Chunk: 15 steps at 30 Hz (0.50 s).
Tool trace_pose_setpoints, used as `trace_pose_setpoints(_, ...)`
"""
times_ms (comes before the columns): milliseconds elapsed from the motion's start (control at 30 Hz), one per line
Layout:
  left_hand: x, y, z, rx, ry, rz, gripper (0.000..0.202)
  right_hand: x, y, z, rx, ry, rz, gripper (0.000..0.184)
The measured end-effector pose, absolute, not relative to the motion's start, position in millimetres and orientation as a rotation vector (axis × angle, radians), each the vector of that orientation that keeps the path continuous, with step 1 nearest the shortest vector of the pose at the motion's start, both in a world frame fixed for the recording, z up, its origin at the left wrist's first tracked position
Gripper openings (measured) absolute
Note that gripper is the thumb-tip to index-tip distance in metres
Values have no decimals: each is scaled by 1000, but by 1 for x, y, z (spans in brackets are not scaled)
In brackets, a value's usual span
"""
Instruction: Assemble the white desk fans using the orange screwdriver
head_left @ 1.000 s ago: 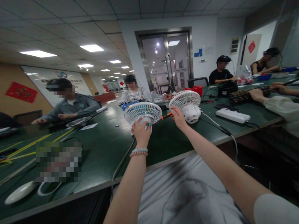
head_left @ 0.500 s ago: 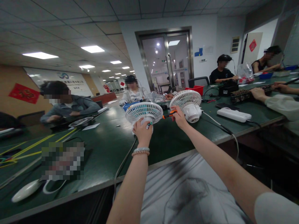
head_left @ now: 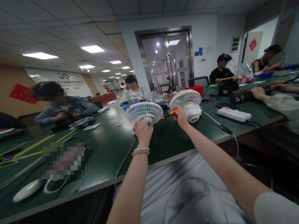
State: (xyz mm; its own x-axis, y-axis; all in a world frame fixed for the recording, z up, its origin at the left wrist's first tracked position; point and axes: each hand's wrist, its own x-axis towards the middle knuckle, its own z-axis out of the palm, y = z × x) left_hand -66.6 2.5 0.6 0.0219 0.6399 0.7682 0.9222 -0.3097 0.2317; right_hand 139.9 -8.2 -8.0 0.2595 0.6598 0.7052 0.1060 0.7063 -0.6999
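Note:
My left hand (head_left: 142, 132) is closed around the back of a small white fan (head_left: 144, 112) with a round grille and teal blades, held up over the green table (head_left: 102, 149). A grey cord hangs from this fan down over the table edge. My right hand (head_left: 180, 115) grips an orange-handled screwdriver (head_left: 168, 115) whose tip points left toward the fan's rim. A second white fan (head_left: 187, 104) lies tilted on the table just behind my right hand.
A white power strip (head_left: 233, 114) with a cable lies to the right. Other people sit around the table; one person's hands (head_left: 258, 92) work on a dark object at right. A white oval part (head_left: 23, 193) and a blurred patch lie at the near left.
My hands and the fan have stayed nearly still. The view has shifted slightly, and the person at the far left has leaned down lower.

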Motion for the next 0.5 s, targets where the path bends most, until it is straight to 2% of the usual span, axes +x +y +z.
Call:
trace_pose_setpoints(133,-67,3,1,-1968,-1595,-1176,18,137,-8,-7,-694,-1231,503,19)
trace_pose_setpoints(367,-66,3,1,-1963,-1605,-1184,17,140,-14,1,-928,-1210,241,34)
trace_pose_setpoints(500,-67,4,0,-1959,-1598,-1194,17,140,-15,4,-924,-1205,258,38)
